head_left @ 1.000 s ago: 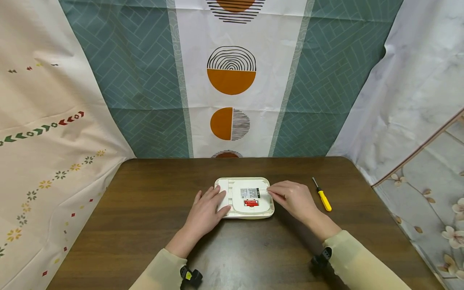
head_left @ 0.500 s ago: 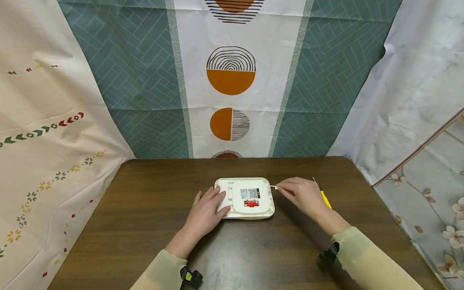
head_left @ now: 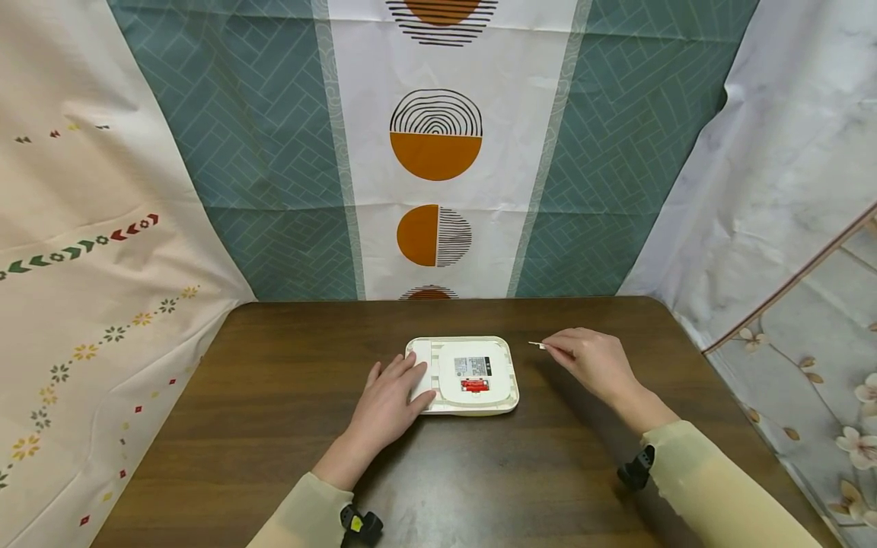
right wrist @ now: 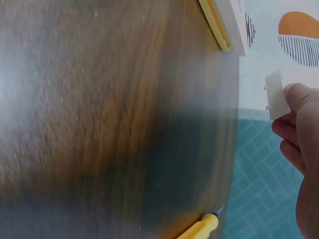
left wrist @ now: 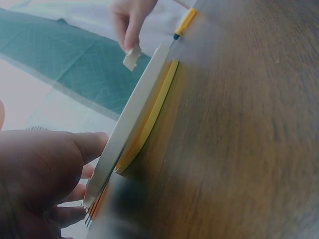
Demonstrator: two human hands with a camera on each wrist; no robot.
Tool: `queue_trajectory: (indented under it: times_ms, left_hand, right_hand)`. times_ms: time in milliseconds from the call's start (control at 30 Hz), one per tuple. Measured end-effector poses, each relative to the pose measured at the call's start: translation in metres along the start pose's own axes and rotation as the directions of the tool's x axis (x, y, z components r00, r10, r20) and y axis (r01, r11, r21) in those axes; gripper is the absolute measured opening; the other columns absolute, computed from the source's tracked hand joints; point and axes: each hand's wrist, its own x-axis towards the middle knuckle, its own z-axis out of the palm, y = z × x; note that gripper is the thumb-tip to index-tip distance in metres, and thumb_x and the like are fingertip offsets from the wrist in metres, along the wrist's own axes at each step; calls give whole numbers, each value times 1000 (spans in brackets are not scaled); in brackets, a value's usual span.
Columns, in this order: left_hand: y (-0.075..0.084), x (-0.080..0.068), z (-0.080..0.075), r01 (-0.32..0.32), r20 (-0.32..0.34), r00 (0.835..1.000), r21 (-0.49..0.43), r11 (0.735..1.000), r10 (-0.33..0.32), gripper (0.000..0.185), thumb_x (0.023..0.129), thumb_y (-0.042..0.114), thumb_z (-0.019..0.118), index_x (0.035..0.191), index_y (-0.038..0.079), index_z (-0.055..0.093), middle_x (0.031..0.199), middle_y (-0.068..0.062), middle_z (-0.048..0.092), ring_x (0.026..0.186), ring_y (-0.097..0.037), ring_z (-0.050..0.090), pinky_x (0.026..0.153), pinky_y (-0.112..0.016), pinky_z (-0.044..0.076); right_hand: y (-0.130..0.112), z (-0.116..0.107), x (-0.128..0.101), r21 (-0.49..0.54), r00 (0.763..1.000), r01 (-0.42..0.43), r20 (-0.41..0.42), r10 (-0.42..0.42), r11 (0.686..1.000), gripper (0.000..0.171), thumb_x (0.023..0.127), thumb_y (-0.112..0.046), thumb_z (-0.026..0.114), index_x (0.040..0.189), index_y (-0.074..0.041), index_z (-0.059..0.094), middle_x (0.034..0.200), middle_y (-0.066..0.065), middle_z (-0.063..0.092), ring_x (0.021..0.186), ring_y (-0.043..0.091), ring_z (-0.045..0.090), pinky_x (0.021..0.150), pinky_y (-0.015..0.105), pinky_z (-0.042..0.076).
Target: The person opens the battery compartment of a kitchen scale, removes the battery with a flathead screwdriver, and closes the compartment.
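A white rectangular device (head_left: 448, 399) with rounded corners lies on the table, its label and red batteries (head_left: 475, 385) facing up in an uncovered compartment. My left hand (head_left: 389, 403) rests on its left end, fingers spread over the panel there. In the left wrist view the thumb of the left hand (left wrist: 40, 169) touches the device's edge (left wrist: 127, 117). To the right of the device and apart from it, my right hand (head_left: 594, 365) pinches a small white battery cover (head_left: 537, 345). Small tabs show along one edge of this battery cover (right wrist: 275, 97) in the right wrist view.
A yellow-handled screwdriver (left wrist: 185, 22) lies on the brown table (head_left: 479, 487) to the right of the device; in the head view my right hand hides it. Patterned cloths (head_left: 274, 190) hang behind the table and at both sides.
My right hand has lifted the battery cover off the device's right side and carried it to the right, passing over the screwdriver. The left hand has stayed put.
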Motion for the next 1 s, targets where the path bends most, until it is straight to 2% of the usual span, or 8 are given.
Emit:
queue_trajectory:
  times_ms: [200,700,1000]
  left_hand:
    - [1,0,-1,-2,0,1000,-5,1000,2,60,105,41,79,154,9,66,165,-17,53,157,-41,44,127,-71,24]
    - [2,0,-2,14,7,1000,-4,1000,-14,61,104,41,79,155,10,66,166,-16,53,157,-40,43,127,-71,24]
    - [1,-1,-1,3,-5,1000,-6,1000,-3,60,105,41,79,154,10,67,165,-17,54,157,-41,45,126,-72,25]
  right_hand:
    - [9,-3,0,-26,1000,-20,11,20,999,16,87,-9,94,101,-14,89,97,0,83,86,22,81,65,47,63]
    - [36,-5,-10,-90,992,-54,108,63,994,11,91,-9,90,102,-11,88,96,2,82,83,25,79,65,50,63]
    - [49,-1,-14,-119,977,-104,175,124,987,9,95,-11,87,103,-11,88,98,3,82,84,26,79,69,51,64]
